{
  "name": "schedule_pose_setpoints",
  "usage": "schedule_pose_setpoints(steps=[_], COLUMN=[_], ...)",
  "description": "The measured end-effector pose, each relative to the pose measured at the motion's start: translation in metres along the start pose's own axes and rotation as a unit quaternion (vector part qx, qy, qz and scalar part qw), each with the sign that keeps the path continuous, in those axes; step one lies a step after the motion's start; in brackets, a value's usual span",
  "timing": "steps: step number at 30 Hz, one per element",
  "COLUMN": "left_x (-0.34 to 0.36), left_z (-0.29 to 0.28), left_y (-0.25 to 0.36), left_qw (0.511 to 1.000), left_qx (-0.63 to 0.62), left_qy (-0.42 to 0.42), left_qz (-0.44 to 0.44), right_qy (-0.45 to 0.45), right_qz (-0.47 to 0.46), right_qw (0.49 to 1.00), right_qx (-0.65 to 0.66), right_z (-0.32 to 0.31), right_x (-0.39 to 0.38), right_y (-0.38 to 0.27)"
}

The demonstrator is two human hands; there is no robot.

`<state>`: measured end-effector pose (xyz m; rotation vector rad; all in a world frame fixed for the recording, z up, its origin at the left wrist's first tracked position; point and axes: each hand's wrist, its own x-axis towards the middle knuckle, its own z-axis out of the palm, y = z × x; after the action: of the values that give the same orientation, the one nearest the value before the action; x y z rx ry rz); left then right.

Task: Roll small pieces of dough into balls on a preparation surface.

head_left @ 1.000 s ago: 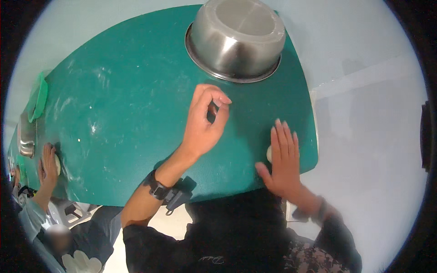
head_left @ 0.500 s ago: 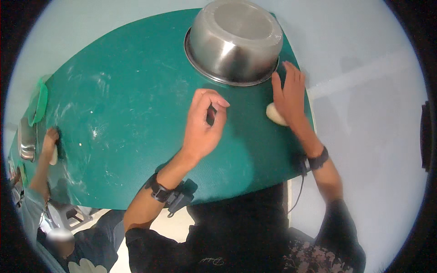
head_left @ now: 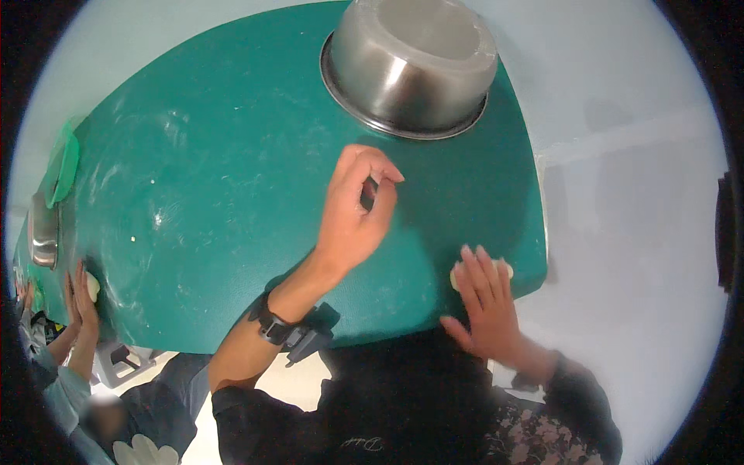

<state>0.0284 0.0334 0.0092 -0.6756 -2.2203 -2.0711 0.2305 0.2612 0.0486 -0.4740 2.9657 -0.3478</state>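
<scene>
From afar I watch the right hand [head_left: 490, 316], drawn back toward 6 o'clock since half a second ago, its fingers spread flat over pale dough [head_left: 456, 280] at 4 o'clock from the left hand [head_left: 356, 208]. The dough has come nearer, its long axis now running 9 to 3 o'clock. The left curls thumb to fingertip; whether it pinches anything, I cannot tell. Beyond it, at 1 o'clock, sits an upturned steel bowl [head_left: 411, 85]

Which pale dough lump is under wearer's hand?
Pale rounded dough lump at right on the green table, under the right hand; other lump: far left, beside a co-worker's hand.
</scene>
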Motion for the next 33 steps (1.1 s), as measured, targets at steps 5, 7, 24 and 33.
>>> schedule_pose_setpoints(steps=[5,7,24,33], left_x=[0.001,-0.001,-0.001,-0.002], left_z=[0.0,0.001,0.002,0.002], left_y=[-0.006,-0.003,-0.003,0.0], left_qw=[1.0,1.0,1.0,0.995], left_qx=[0.002,-0.004,-0.008,-0.078], left_qy=[0.005,0.005,0.014,0.015], left_qz=[0.011,-0.001,0.013,-0.065], right_qy=[0.123,0.224,0.234,0.21], right_qz=[0.007,0.022,0.025,0.035], right_qw=[0.992,0.974,0.935,0.961], right_qx=[-0.013,-0.021,0.265,0.177], right_z=[-0.013,-0.011,-0.024,-0.031], right_x=[0.104,0.145,0.042,0.031], right_y=[0.051,0.078,0.056,0.069])
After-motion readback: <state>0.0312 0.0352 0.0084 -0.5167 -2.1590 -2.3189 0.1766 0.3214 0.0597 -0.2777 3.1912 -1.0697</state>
